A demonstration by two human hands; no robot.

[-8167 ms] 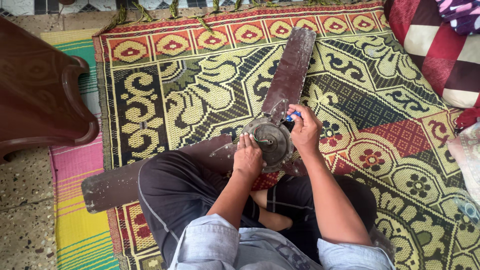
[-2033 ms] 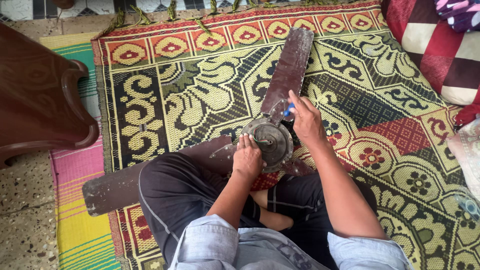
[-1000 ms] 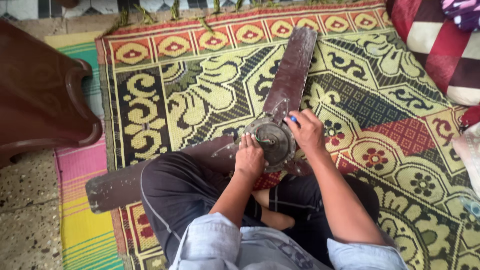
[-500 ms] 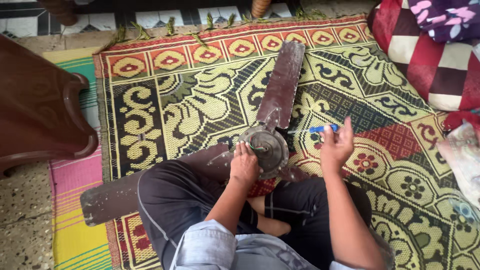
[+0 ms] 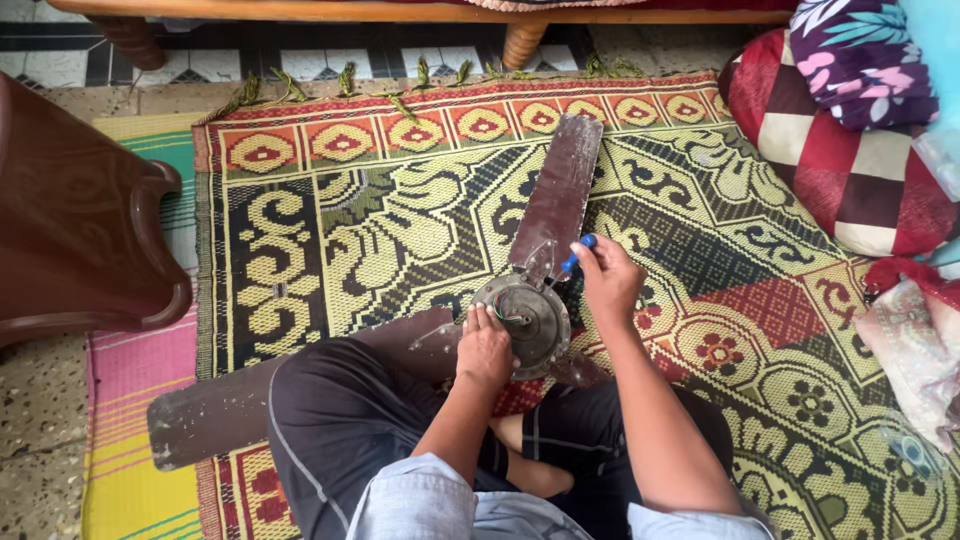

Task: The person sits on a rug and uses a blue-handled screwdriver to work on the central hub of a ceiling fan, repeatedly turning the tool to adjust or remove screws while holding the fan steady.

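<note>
Nearest the camera, the person sits cross-legged on a patterned woven mat, dark trousers and pale blue sleeves filling the lower edge of the view. Just beyond the knees, the left hand lies palm-down with its fingers bent over the near rim of a round grey ceiling fan motor, steadying it rather than gripping anything separate. Right beside it, the right hand is closed around a blue-handled screwdriver, whose tip points down at the spot where a brown fan blade joins the motor housing. A second brown blade runs out to the left from the motor, passing under the person's left leg and ending near a striped pink and yellow mat. Farther left stands a dark brown plastic chair. To the far right lie a red and cream checked cushion and a floral cloth. At the top, turned wooden furniture legs stand on tiled floor.
</note>
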